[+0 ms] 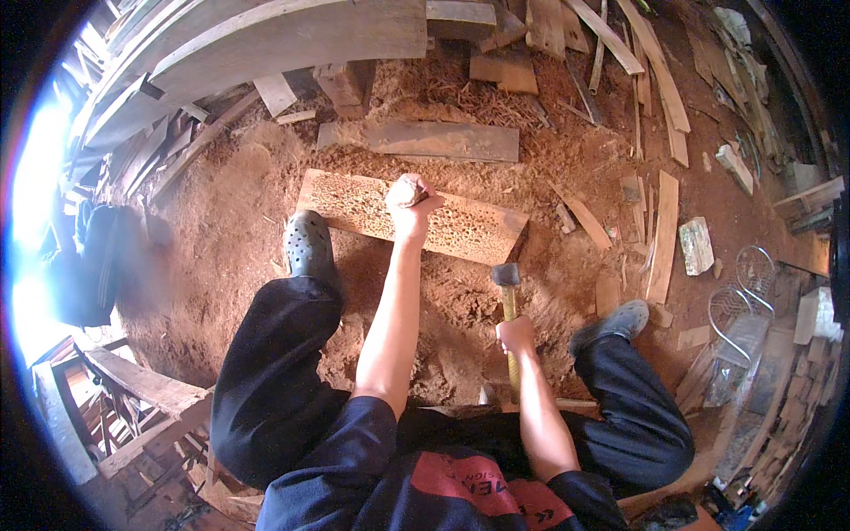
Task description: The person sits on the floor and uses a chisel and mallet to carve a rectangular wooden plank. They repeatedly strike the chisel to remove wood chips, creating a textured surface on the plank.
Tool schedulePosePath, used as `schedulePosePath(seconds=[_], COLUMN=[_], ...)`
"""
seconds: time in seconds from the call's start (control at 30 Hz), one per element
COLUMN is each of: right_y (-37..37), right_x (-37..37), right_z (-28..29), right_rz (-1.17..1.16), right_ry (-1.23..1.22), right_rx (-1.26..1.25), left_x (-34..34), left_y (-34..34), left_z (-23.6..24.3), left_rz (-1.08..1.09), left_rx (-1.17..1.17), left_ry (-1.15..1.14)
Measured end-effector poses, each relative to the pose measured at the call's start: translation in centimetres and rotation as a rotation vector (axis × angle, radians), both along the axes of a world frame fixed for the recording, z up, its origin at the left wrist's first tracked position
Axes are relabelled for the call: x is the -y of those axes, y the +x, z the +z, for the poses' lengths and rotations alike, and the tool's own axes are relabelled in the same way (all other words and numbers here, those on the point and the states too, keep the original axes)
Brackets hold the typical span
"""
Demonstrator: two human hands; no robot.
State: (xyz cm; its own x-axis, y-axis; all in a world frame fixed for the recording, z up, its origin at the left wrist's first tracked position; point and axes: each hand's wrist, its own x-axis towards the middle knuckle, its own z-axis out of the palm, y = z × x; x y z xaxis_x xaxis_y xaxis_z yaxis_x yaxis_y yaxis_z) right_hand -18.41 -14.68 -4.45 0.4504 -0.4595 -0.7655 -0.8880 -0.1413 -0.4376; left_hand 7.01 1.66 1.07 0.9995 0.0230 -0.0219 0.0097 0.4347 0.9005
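Note:
On the sawdust-covered ground in front of me lies a wooden board (pixel 345 199), its face covered with many small gouged pits. My left hand (pixel 413 212) is closed above the board's middle, around an upright tool with a pale round top end (pixel 408 191); its lower part is hidden under the fist. My right hand (pixel 515 334) grips the yellowish handle of a hammer (pixel 506 276). The hammer's dark head points away from me, near the board's right end and apart from the left hand. My left shoe (pixel 309 243) rests against the board's near left corner.
Another plank (pixel 443 142) lies beyond the board. A large wide slab (pixel 292 40) spans the far left. Loose wooden strips (pixel 662 239) and a pale block (pixel 696 246) lie to the right, near a wire-frame chair (pixel 744 327). My right shoe (pixel 611 327) stands right of the hammer.

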Motion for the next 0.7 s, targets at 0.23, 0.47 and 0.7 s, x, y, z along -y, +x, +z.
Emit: schedulePosePath(seconds=[0.23,0.47,0.7], right_y=[0.7,0.2,0.5], right_x=[-0.4,-0.1,-0.2], right_z=[1.2,0.2,0.7], right_rz=[-0.043,0.000,-0.017], right_ry=[0.033,0.012,0.033], right_rx=[-0.050,-0.055,-0.039], left_x=[0.2,0.4,0.0], left_y=[0.1,0.2,0.3], left_z=[-0.1,-0.1,0.1], left_rz=[-0.019,-0.039,-0.069], left_rx=[-0.004,0.014,-0.004], left_ry=[0.004,0.001,0.000])
